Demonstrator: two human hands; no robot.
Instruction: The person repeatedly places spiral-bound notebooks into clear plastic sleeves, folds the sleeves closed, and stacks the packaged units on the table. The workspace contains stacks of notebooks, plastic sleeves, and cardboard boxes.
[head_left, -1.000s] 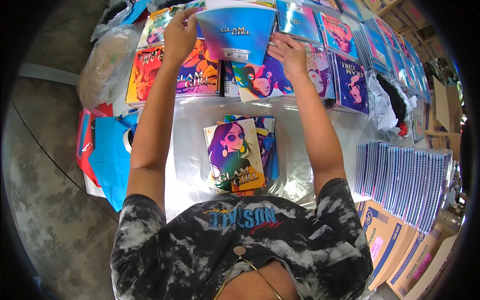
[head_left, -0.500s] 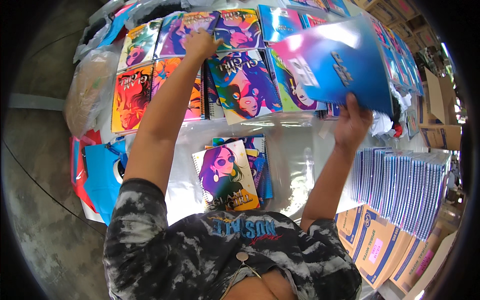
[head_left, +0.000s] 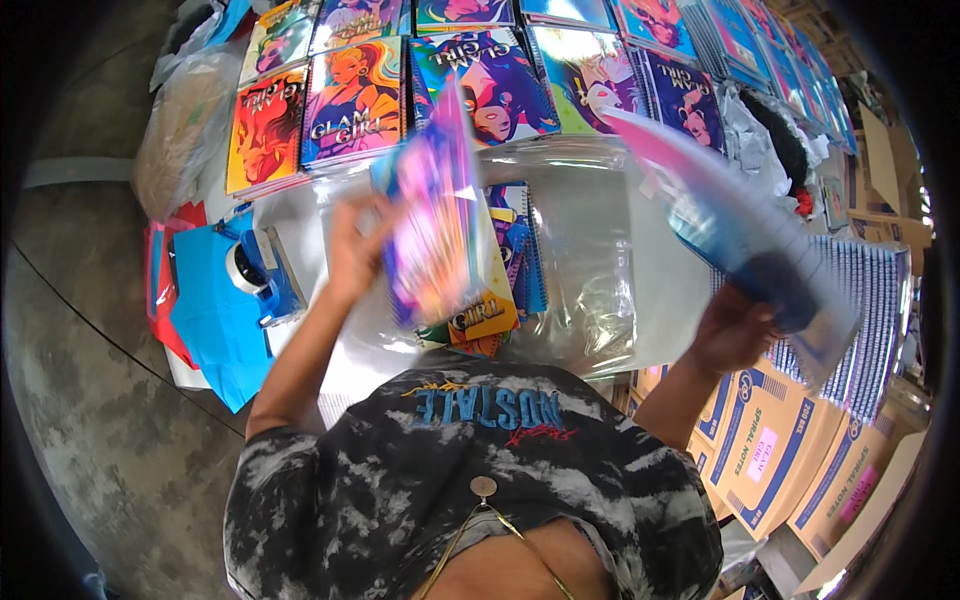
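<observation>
My left hand [head_left: 355, 250] is closed on the edge of a purple and pink notebook [head_left: 437, 225], smeared by motion and tilted above a small pile of spiral notebooks [head_left: 518, 245]. That pile lies near my chest on clear plastic sheeting [head_left: 590, 290], and the raised notebook hides part of it. Off to the right, my right hand [head_left: 735, 330] grips the lower end of a blue and pink notebook [head_left: 735, 225], also blurred and held up at a slant. Beyond both hands, spiral notebooks with colourful illustrated covers [head_left: 355, 105] lie in rows.
On the left are blue folders or sheets [head_left: 215, 325] with a tape roll [head_left: 245, 268], and a plastic bag [head_left: 185, 150]. Spiral notebooks stand packed in a long stack [head_left: 865, 285] at the right, above cardboard cartons [head_left: 765, 460]. Crumpled plastic [head_left: 745, 130] lies by the rows.
My left hand has come back from the far row, bringing a purple and pink notebook over the near pile. My right hand has lowered and tilted the blue and pink notebook.
</observation>
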